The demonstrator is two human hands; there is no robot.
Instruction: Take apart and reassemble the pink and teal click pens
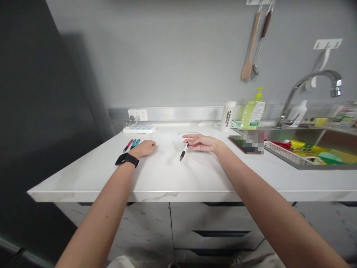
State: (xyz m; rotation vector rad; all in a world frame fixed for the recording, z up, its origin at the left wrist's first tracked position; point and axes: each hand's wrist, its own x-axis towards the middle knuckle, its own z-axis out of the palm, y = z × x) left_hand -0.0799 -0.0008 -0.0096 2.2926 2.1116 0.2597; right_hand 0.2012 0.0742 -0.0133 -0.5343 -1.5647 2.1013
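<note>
A white pen [183, 152] with a black grip slants tip-down over the white countertop [167, 178]. My right hand [202, 143] has its upper end pinched between thumb and fingers, the other fingers loosely bent. To the left, my left hand [143, 148] rests on the counter, closed in a loose fist, with nothing showing out of it. A black watch [127, 160] is on that wrist. Just beyond the left hand lie a pink pen [128, 145] and two blue pens [135, 143], side by side and partly hidden by the hand.
A power strip [139, 129] lies at the back left below a wall socket [137, 114]. Right of my right hand are a white bottle [228, 116], a green soap bottle [253, 111] and a phone [242, 144]. Farther right, a faucet [306, 80] rises over the sink [306, 134].
</note>
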